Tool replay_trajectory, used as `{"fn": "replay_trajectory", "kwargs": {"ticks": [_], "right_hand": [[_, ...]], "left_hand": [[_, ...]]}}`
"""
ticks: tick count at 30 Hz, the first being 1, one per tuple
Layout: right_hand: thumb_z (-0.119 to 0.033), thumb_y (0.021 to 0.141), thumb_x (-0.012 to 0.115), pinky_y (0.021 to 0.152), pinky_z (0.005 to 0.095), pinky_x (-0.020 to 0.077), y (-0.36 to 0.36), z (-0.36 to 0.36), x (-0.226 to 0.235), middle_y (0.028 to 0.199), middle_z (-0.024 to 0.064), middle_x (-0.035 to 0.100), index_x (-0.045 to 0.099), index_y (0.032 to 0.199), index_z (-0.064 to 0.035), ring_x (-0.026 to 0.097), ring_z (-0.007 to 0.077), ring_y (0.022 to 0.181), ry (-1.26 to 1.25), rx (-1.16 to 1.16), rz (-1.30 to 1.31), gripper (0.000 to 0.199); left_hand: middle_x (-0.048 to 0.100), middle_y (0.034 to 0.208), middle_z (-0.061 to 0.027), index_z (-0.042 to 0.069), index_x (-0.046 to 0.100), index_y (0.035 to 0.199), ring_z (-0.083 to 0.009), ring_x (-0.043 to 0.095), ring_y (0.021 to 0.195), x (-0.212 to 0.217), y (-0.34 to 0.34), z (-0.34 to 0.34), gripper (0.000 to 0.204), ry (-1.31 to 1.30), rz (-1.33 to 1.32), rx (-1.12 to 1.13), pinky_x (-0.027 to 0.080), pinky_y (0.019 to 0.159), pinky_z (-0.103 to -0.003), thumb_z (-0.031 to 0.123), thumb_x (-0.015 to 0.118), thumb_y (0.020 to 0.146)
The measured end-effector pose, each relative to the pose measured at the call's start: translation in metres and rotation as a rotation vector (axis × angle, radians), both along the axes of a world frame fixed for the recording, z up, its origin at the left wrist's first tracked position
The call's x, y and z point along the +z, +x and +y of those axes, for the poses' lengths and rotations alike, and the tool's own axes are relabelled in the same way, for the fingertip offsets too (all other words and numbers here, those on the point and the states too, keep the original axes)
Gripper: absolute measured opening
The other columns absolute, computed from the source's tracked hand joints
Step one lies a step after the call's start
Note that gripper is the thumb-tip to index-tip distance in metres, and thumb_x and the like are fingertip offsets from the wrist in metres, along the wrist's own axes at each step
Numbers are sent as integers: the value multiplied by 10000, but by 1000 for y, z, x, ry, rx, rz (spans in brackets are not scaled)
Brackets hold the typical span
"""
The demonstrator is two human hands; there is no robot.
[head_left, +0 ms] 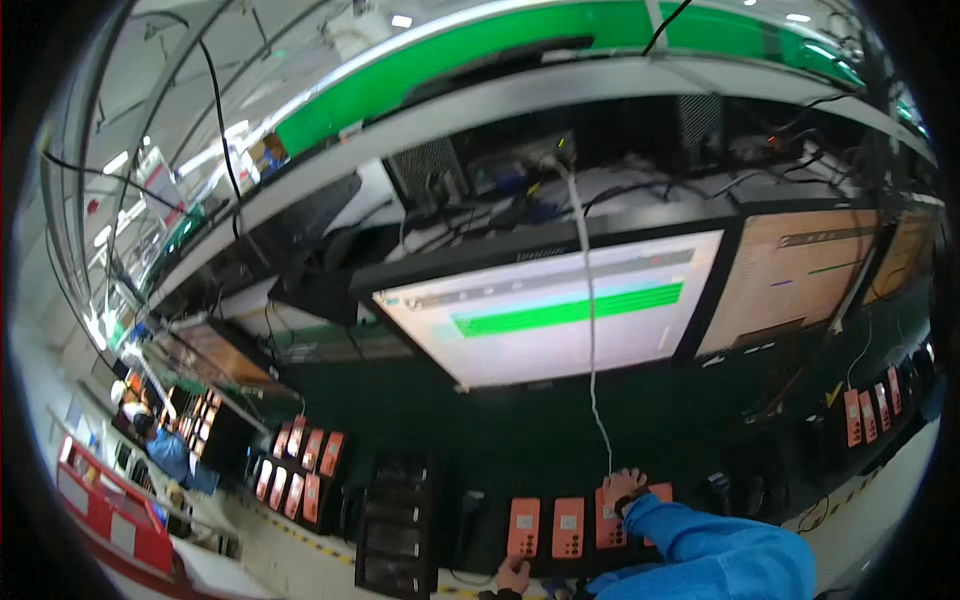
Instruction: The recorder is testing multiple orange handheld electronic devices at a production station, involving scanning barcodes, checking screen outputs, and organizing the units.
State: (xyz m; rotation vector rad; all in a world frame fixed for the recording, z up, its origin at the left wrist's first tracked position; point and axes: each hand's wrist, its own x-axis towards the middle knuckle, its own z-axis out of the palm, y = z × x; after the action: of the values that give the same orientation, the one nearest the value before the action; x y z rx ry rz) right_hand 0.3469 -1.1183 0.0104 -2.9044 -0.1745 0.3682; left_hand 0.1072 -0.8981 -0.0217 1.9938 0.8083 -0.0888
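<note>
A row of coral-red phones lies back up on the dark bench. My left hand (513, 575) is curled at the lower edge of the leftmost phone (524, 524); whether it grips anything is hidden. Beside that lies a second phone (568, 527). My right hand (625, 485) is at the top end of the third phone (609, 530), its fingers closed around the lower end of a white cable (592, 370) that hangs down across the monitor. My right sleeve partly covers a fourth phone (661, 493).
A large lit monitor (640, 350) stands behind the phones, another screen (785, 280) to its right. Left of the row is a black slotted tray (430, 540). More coral phones (312, 450) lie farther left, others (868, 415) at right. A person in blue (168, 452) is far left.
</note>
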Motion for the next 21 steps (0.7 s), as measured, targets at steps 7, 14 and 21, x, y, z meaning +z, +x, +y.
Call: {"fn": "replay_trajectory", "kwargs": {"ticks": [7,14,21], "right_hand": [[-292,918,375,466,483,455,-10,-5,-9,595,186,582,483,855,-70,579,375,550,291,-70,-179,254],[-255,895,420,721,483,396,-30,-8,-20,839,164,579,501,832,-56,523,361,823,401,-115,-479,224],[-206,872,445,667,465,399,-90,-61,-9,785,196,541,535,834,-14,507,391,767,640,-118,-424,215]], "left_hand": [[630,902,-85,32,572,986,-160,595,764,44,-72,-15,185,-212,-172,464,507,571,-269,44,535,806],[615,961,-68,56,538,1052,-152,585,800,40,-79,-4,216,-395,-83,566,504,572,-282,100,530,841],[597,974,-93,30,528,1069,-191,577,850,15,15,85,307,-82,-378,159,467,733,-291,89,602,777]]}}
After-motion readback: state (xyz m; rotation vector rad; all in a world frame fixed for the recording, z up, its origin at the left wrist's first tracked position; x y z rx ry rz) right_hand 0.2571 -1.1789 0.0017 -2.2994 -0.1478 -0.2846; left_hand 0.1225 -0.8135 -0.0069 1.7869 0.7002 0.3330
